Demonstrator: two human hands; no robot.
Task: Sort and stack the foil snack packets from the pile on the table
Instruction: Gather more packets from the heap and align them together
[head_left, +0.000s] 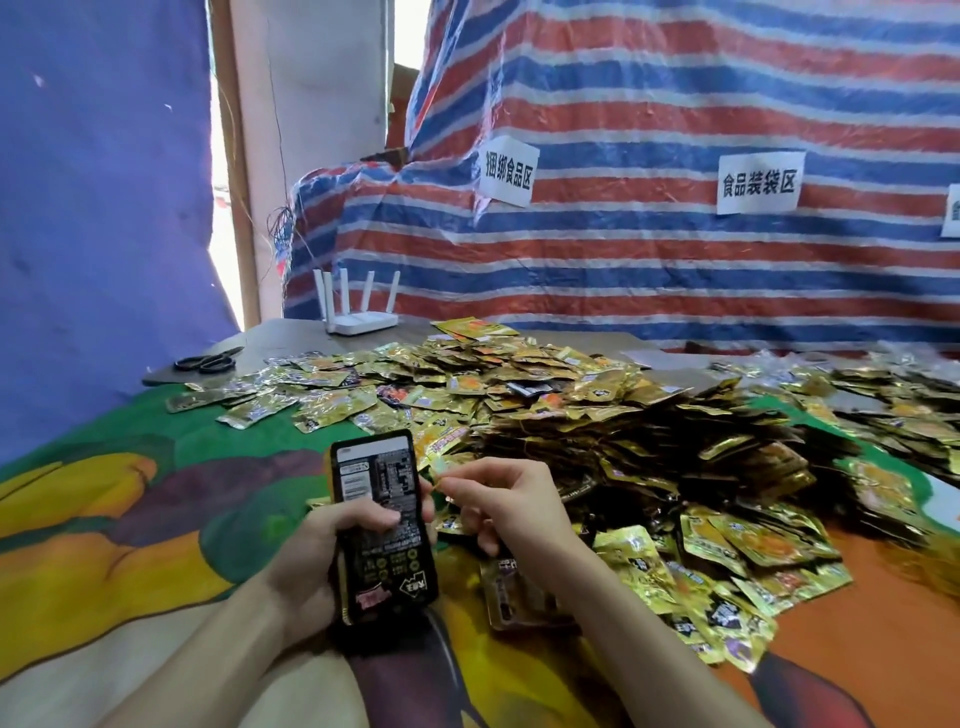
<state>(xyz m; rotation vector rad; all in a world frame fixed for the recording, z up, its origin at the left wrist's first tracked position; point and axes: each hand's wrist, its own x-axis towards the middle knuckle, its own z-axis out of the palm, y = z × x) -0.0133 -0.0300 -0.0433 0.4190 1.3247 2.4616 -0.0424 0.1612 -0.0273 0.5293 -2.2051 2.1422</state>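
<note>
**While the pile lies ahead, both hands hold packets**

As the head camera looks down, we see the left hand (311, 561) clasping an upright stack of packets (375, 475), fingers curled round its edges and thumb lying across the black printed back that faces us. Just to its right, the right hand (501, 501) pinches a gold packet (445, 448) between thumb and forefinger, close beside the stack's top edge. The blur there keeps us from telling whether it grips one packet or two.

Beyond the hands, the big pile of foil packets (597, 410) spreads across the table, which is covered by a colourful cloth (156, 493). More packets lie scattered to its left and near the right forearm. Black scissors (208, 359) rest at the far left edge, and a white router (362, 318) stands behind them. A striped tarp (649, 270) with paper labels (757, 183) hangs at the back.
</note>
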